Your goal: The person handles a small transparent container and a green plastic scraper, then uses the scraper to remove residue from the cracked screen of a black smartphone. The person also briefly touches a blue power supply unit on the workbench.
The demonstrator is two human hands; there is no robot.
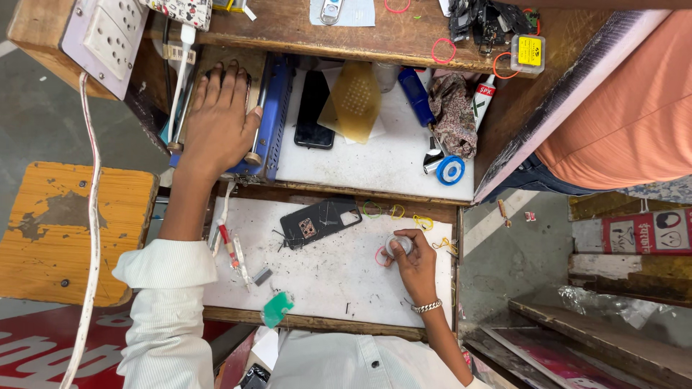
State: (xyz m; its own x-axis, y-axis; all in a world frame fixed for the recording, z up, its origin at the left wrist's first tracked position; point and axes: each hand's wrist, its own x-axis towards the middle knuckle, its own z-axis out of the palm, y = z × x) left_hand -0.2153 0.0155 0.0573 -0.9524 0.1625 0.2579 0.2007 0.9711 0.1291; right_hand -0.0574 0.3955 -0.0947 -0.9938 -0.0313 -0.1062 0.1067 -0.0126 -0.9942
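The left hand lies flat with fingers spread on top of a blue machine on the upper shelf of the desk. The right hand is curled around a small round grey thing and holds it down on the white desk top. A pink rubber band lies right beside that hand. Between the two hands rests a black phone cover, tilted. Near the left arm lie a red pen and a green scrap. Past the right hand, on the shelf, sit a black phone, a yellow sheet with holes, a blue tape roll and a crumpled cloth.
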